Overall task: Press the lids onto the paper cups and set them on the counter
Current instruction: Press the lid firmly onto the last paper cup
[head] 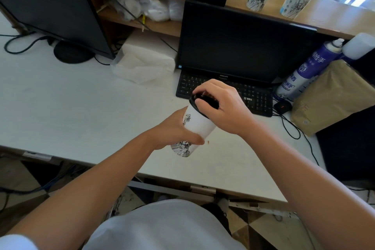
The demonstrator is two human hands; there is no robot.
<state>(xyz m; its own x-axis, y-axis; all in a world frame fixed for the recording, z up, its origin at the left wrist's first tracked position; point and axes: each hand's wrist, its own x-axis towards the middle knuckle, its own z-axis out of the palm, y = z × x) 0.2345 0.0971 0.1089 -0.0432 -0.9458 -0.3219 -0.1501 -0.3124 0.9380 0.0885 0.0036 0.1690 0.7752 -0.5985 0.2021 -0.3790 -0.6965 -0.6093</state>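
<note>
we read PHILIPS on the lower bezel of the right monitor [243,46], we make out 枪手 on the blue spray can [306,69], its smaller print unreadable to us

Bright, even daylight. Blown-out bluish glare sits at 1 o'clock, beyond the counter [334,18]. The desk [60,107] looks pale and washed, its shadows faint and soft-edged. The cup [199,124] reads clean white, its print slightly smeared; the lid [193,103] is near-featureless black. The wide lens bows straight edges toward the rim and swells the forearms [91,189] at 5 and 7 o'clock.
</note>
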